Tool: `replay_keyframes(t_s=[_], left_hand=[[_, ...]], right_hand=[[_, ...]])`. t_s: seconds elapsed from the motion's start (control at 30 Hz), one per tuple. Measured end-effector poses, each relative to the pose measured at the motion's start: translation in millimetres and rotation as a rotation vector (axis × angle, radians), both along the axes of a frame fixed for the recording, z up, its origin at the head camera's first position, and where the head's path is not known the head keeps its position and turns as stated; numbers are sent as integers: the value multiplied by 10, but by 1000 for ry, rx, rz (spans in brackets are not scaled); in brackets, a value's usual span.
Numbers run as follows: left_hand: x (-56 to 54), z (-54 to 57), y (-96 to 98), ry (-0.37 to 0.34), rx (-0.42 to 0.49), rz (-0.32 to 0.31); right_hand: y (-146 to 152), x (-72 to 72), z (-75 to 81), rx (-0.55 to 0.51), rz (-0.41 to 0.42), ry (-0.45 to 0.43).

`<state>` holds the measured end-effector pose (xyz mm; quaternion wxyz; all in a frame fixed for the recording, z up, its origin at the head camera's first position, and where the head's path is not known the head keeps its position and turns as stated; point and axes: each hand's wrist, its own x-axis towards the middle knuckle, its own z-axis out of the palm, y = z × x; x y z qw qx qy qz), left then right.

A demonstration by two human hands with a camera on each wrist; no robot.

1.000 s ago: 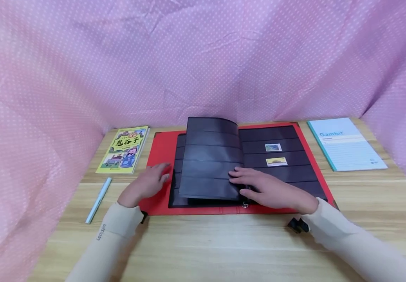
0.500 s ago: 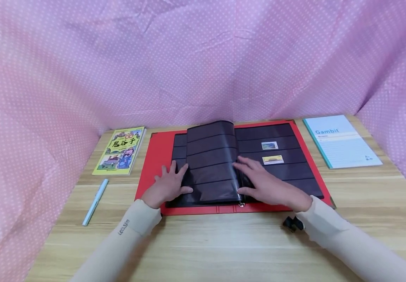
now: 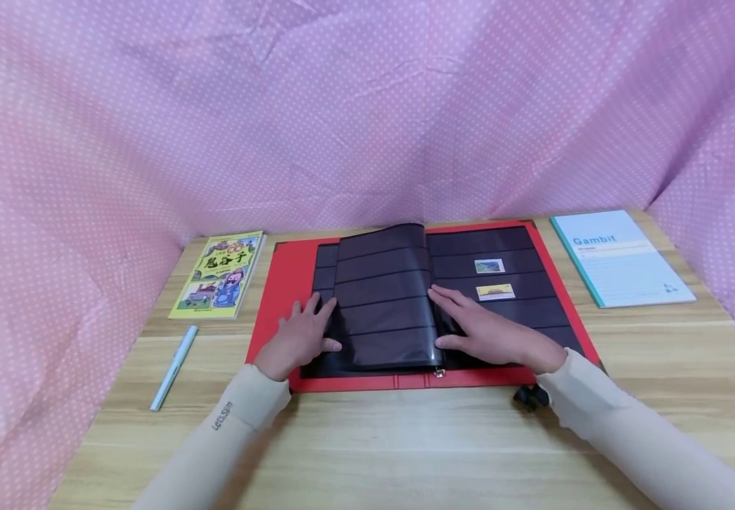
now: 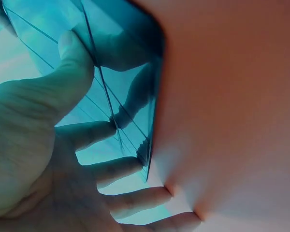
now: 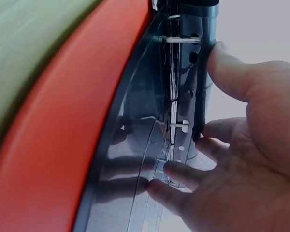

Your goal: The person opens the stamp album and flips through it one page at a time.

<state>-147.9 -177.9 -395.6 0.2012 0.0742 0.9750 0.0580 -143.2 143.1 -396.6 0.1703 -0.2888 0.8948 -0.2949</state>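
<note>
A stamp album (image 3: 276, 290) with a red cover and black pocket pages lies spread on the table. One black page (image 3: 383, 290) bulges up near the ring spine and lies over the left side. My left hand (image 3: 297, 336) rests with spread fingers at the left edge of the pages, some fingertips on the red cover. My right hand (image 3: 491, 333) touches the curved page beside the spine with extended fingers. Metal rings (image 5: 181, 40) show in the right wrist view. Two stamps, one bluish-green (image 3: 490, 266) and one yellow (image 3: 496, 292), sit in the right page's pockets.
A yellow illustrated book (image 3: 217, 275) and a pale blue pen (image 3: 174, 368) lie left of the album. To its right is a light blue notebook (image 3: 622, 258). Pink dotted cloth (image 3: 367, 113) hangs behind the wooden table (image 3: 405, 446).
My left hand has moved right, from the red cover onto the pages' left edge. The raised page has come down flatter to the left. My right hand stays near the spine.
</note>
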Motion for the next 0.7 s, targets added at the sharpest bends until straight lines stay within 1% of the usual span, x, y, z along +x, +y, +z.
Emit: replay_keyframes(t_s=[0.07, 0.17, 0.27, 0.37, 0.47, 0.57, 0.7], left_hand=[[5, 7, -25, 22, 12, 0], [2, 18, -65, 52, 7, -13], [-10, 35, -101, 56, 11, -16], [-20, 46, -140, 47, 6, -13], [-27, 61, -169, 44, -13, -13], [-30, 74, -185, 45, -25, -12], [-23, 69, -216, 49, -19, -26]], right_hand=[[-38, 11, -3, 9, -33, -2], [-101, 25, -14, 17, -65, 22], [-152, 39, -20, 33, -86, 54], [-182, 46, -17, 41, -89, 79], [-200, 43, -12, 45, -87, 86], [-214, 41, -4, 53, -87, 84], [-233, 44, -1, 73, -84, 79]])
